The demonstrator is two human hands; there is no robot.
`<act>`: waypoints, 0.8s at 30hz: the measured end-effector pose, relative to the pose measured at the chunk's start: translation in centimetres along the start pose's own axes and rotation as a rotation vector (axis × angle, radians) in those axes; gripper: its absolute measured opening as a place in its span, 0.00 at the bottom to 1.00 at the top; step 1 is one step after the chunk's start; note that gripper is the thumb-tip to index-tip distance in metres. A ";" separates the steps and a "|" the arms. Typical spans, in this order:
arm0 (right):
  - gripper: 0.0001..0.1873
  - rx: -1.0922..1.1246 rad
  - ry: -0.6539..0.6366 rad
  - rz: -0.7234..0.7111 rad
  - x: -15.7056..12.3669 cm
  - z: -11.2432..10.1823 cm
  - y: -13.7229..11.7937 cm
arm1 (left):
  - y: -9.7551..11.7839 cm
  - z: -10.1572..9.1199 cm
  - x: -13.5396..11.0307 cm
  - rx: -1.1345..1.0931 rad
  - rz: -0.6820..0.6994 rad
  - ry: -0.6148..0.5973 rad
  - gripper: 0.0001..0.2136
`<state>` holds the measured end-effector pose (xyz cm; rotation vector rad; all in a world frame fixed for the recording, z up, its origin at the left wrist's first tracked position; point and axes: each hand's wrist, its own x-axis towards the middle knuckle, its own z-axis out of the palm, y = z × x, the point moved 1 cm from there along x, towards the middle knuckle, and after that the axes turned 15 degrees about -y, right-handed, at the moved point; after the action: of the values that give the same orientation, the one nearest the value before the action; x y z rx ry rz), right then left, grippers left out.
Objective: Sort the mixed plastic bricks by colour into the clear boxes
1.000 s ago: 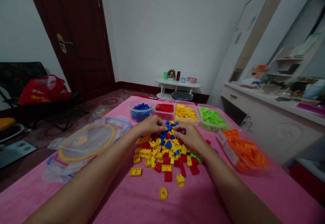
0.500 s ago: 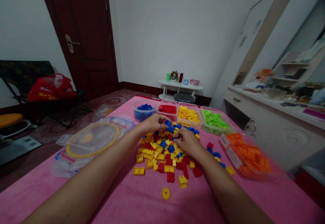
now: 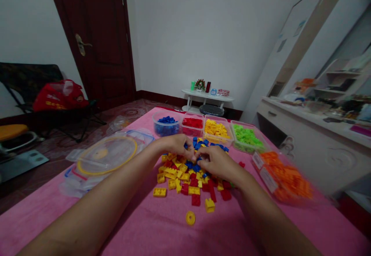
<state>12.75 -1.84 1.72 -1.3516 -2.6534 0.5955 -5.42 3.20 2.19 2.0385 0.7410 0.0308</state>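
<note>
A heap of toy building bricks (image 3: 176, 171), mostly yellow, red and blue, lies loose on a pink cloth. Over its far left part is my left hand (image 3: 179, 146), fingers curled, with a bit of blue brick (image 3: 186, 146) showing between them. My right hand (image 3: 216, 162) comes in from the other side, its thumb and forefinger bent together close to the left fingertips. Some blue shows under the right fingers, but whether they grip it is hidden. Loose blue bricks (image 3: 199, 143) lie just beyond both hands. In front of the heap sits a yellow ring-shaped piece (image 3: 190, 218).
Behind the heap stand clear tubs of blue bricks (image 3: 167, 126), red bricks (image 3: 193, 123), yellow bricks (image 3: 217, 129) and green bricks (image 3: 247, 137). A tub of orange bricks (image 3: 285, 174) is at right. Clear lids (image 3: 107, 155) are stacked at left.
My left hand has moved right and slightly nearer, so its fingertips now meet my right hand's over the heap. The view has shifted slightly.
</note>
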 end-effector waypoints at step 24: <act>0.04 -0.059 0.103 0.166 -0.4 -1.4 1.8 | 1.5 1.6 1.7 -0.070 0.034 0.394 0.09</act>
<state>14.74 -0.84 2.32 -1.5855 -2.5137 0.4536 -2.79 2.29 1.99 2.0000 0.9319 0.4829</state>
